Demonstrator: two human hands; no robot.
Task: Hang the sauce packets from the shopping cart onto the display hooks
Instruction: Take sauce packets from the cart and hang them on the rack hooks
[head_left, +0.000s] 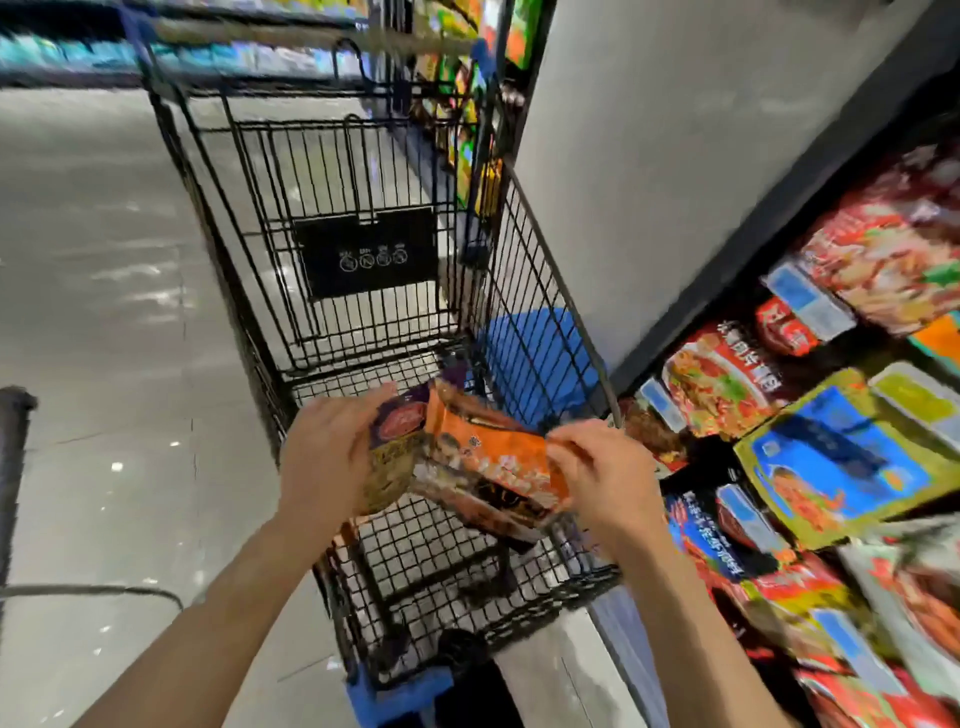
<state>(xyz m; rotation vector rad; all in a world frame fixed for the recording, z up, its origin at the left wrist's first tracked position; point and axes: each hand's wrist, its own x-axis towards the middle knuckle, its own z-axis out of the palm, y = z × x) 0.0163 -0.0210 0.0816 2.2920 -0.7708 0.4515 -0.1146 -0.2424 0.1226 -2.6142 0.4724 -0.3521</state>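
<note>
Over the black wire shopping cart (524, 291) I hold a bunch of sauce packets. My left hand (324, 457) grips a purple and yellow packet (397, 441) from its left side. My right hand (602, 475) pinches the right end of an orange packet (493, 447) that lies across the bunch. A darker brown packet (488, 504) hangs under the orange one. The display on the right holds several hanging sauce packets (727, 384) in red, blue and yellow. The hooks themselves are hidden behind the packets.
The cart's basket shows bare wire below my hands, with a black sign plate (366, 257) on its far end. A grey pillar (675, 156) stands beyond the display. Grey tiled floor (104, 312) spreads to the left. Blurred shelves run along the back.
</note>
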